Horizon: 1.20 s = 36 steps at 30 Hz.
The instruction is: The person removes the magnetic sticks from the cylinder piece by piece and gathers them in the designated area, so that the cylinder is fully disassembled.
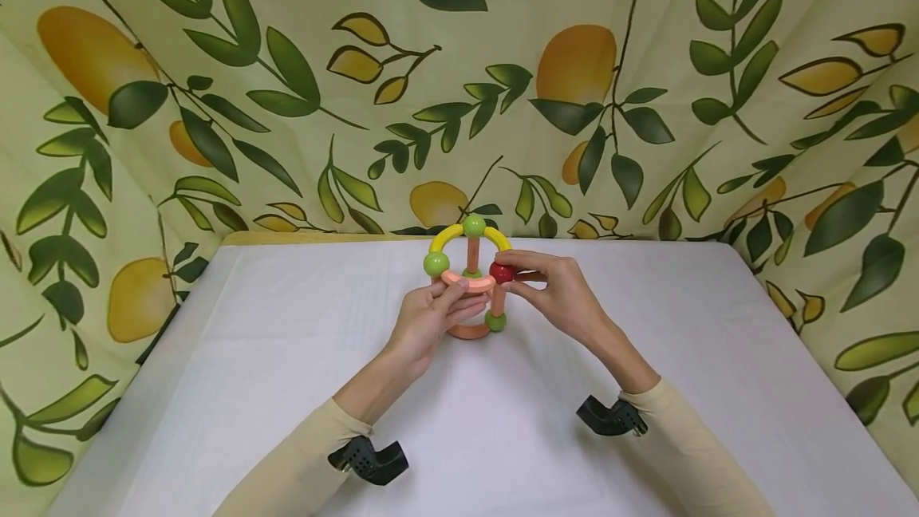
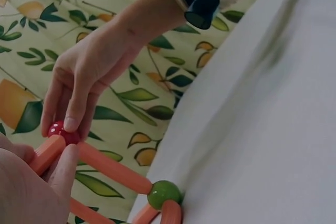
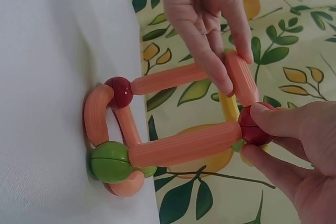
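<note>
A toy frame of balls and ribbed sticks stands at the table's far side. Its upper ring has yellow curved sticks [image 1: 447, 238], a green ball [image 1: 474, 225] at the back and another green ball [image 1: 435, 264] at left. Straight orange sticks [image 3: 186, 142] join this ring to a lower one with a green ball [image 3: 112, 162] and a red ball [image 3: 119, 92]. My left hand [image 1: 427, 317] pinches the curved orange stick [image 1: 470, 284] at the upper front. On the right, my right hand [image 1: 567, 290] holds the upper red ball [image 3: 256, 124] between thumb and fingers, against that stick's end.
A white cloth [image 1: 287, 325] covers the table under the toy. Close behind its far edge hangs a curtain [image 1: 301, 142] printed with leaves and fruit. Black wrist cameras [image 1: 369, 459] sit on both sleeves.
</note>
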Motion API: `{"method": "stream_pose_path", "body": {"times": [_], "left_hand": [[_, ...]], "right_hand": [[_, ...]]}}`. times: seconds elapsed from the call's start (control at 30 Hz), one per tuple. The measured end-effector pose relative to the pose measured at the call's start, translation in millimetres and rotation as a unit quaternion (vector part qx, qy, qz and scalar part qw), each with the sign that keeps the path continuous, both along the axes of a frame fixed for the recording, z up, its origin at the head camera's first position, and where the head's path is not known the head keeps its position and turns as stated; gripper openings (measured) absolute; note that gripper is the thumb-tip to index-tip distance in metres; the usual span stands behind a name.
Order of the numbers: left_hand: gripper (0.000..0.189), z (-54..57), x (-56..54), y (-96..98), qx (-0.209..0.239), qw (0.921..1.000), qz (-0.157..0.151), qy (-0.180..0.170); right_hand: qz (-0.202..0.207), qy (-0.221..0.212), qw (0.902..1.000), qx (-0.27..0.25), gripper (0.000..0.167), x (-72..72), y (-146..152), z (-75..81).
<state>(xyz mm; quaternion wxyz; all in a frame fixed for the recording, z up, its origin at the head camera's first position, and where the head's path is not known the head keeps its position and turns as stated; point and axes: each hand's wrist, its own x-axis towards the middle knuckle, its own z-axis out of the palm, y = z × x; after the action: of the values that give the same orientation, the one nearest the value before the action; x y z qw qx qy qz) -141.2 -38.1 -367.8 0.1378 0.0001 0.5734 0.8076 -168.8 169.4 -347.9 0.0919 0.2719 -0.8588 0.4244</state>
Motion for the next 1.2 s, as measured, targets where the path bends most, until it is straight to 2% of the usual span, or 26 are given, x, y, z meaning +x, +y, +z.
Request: {"method": "stream_pose_path", "body": {"times": [0.2, 0.4, 0.7, 0.9, 1.0, 1.2], "left_hand": [[0.036, 1.5, 0.3, 1.2, -0.028, 0.9995, 0.012, 0.013], [0.036, 0.9, 0.1, 0.4, -0.031, 0.9994, 0.01, 0.013], [0.033, -0.8, -0.1, -0.4, 0.022, 0.9994, 0.004, -0.025], [0.032, -2.3, -0.3, 0.0, 0.036, 0.9987, 0.005, -0.037], [0.032, -3.0, -0.6, -0.2, 0.031, 0.9989, 0.008, -0.034], [0.034, -6.1, -1.0, -0.9, -0.013, 0.9996, 0.017, -0.02]], "right_hand": [[0.004, -0.005, 1.0, -0.007, 0.04, 0.0, 0.5, 0.0], [-0.002, -0.006, 1.0, 0.0, 0.04, -0.1, -0.3, -0.7], [-0.002, -0.002, 1.0, 0.0, 0.041, -0.7, -1.4, -1.1], [-0.002, 0.004, 1.0, 0.005, 0.04, -0.7, -0.7, -0.5], [-0.002, 0.004, 1.0, 0.006, 0.04, -1.0, -1.0, -0.2], [-0.003, 0.006, 1.0, 0.003, 0.041, -1.8, 0.6, -0.5]]}}
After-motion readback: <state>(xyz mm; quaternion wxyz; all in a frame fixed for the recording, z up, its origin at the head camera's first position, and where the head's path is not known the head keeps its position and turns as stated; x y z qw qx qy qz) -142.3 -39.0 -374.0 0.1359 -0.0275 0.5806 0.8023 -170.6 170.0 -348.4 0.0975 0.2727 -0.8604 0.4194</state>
